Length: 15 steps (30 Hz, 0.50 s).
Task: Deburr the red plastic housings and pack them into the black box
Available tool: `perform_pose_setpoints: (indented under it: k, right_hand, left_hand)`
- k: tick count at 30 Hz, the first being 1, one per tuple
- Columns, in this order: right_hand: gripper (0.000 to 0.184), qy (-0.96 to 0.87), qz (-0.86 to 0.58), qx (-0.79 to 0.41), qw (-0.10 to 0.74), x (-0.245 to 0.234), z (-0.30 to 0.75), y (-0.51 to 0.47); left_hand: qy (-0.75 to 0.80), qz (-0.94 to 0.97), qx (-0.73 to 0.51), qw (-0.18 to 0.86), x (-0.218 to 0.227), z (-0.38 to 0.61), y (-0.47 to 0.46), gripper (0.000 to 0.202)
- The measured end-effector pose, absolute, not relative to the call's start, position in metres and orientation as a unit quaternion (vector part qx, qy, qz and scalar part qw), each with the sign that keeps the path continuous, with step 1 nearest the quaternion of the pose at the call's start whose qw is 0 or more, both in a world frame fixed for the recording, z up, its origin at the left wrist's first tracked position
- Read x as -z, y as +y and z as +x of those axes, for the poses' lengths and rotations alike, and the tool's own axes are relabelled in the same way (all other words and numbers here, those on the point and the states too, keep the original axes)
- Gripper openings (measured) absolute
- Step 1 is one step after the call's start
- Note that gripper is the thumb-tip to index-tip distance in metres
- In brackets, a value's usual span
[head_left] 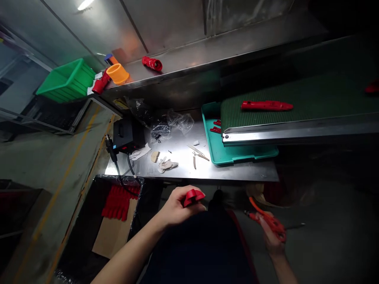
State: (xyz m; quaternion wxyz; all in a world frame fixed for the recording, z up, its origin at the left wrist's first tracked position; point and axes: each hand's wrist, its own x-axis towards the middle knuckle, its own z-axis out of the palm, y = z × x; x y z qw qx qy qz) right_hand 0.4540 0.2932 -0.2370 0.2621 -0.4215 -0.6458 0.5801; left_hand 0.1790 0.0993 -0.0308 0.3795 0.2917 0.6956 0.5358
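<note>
My left hand (180, 209) is closed around a red plastic part (193, 197) in front of my body, below the bench edge. Only one end of that part shows above the fingers. Off to the right and lower, my right hand (271, 236) grips an orange-red hand tool (275, 227). A thin metal shaft sticks out of the tool's right end, and a dark tip points left. An orange loop (254, 205) rises beside it. The tool's exact kind is hard to make out in the dim light.
On the metal bench (183, 171) are pliers (201, 156), a glove (167, 164), plastic bags and a black box-shaped device (126, 134). A teal tray (219, 154) sits under a green conveyor belt (310, 98) carrying a red piece (266, 105). Red parts (117, 201) fill part of a left-hand bin.
</note>
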Motion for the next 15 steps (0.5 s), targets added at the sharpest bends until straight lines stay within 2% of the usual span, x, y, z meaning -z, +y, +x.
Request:
perform_pose_setpoints:
  k: [4,8,15]
  right_hand:
    - [0.034,-0.713,-0.279,-0.626,0.147,0.181,0.462,0.287]
    - [0.034,-0.756,-0.194,-0.624,-0.008,0.151,0.459,0.298]
    - [0.049,-0.827,-0.261,-0.485,-0.112,0.145,0.478,0.330]
  left_hand:
    - [0.746,0.330,-0.471,0.335,0.050,0.178,0.104,0.018]
    - [0.771,0.394,-0.379,0.326,0.073,0.172,0.099,0.012]
    - [0.774,0.485,-0.225,0.340,0.094,0.170,0.080,0.034]
